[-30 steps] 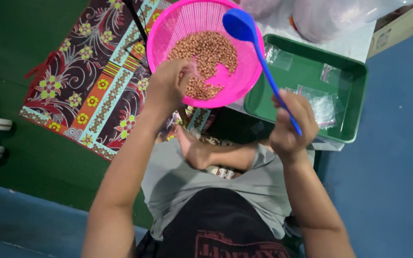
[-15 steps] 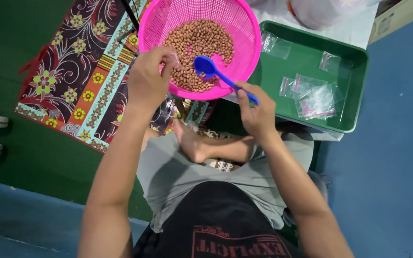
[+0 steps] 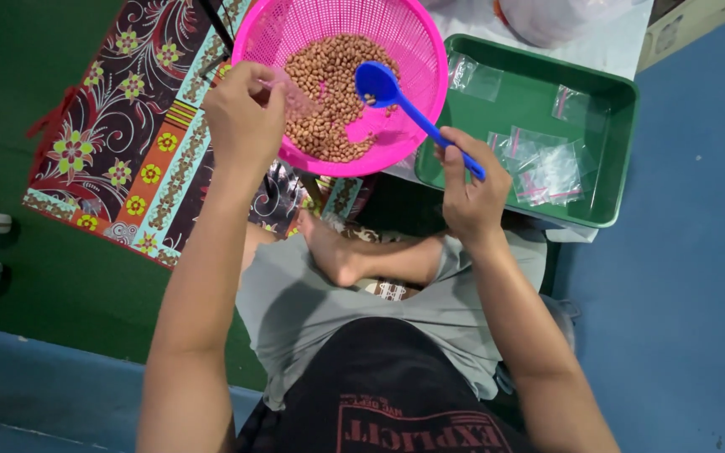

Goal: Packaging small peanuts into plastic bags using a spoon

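Left hand at near rim of pink basket, fingers pinched on small clear bag, bag looks empty yet. Right hand, fingers clamped on blue spoon handle, bowl over peanuts. Peanut heap large: much left. Green tray on floor holds few flat bags. Basket: perforated plastic; peanuts: small, brown-skinned; mat: patterned cloth.

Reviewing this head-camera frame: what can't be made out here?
- Left hand: a small clear bag seems pinched over the pink basket, but the fingers hide most of it.
- Blue spoon: whether the bowl holds peanuts; too small.
- Clear container beyond the green tray: cut off by the top edge.
- Right hand: covers the handle's end.
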